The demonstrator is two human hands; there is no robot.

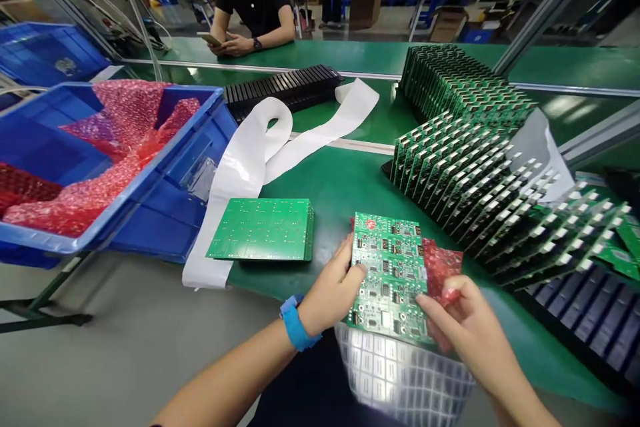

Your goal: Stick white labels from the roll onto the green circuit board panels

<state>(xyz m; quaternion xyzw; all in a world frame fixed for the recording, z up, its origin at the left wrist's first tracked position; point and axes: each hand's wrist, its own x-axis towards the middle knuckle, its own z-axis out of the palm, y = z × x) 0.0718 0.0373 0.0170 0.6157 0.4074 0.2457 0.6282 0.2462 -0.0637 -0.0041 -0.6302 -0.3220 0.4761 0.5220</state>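
Lower centre of the frame: my left hand [333,290], with a blue wristband [295,327], closes thumb and fingers on the left edge of a flat, rectangular green circuit board [390,273] studded with small components. My right hand [470,333] pinches its lower right corner, thumb on top. A crumpled piece of red bubble wrap [443,267] lies against the board's back. Beneath it, a glossy gridded label sheet [400,373]. Centre left: a squared stack of plain green boards [263,230] rests on a smooth white strip [240,173]. Right: upright boards [465,167] fill black slotted racks. Left: a blue plastic crate [165,173] holds more red wrap [130,127].
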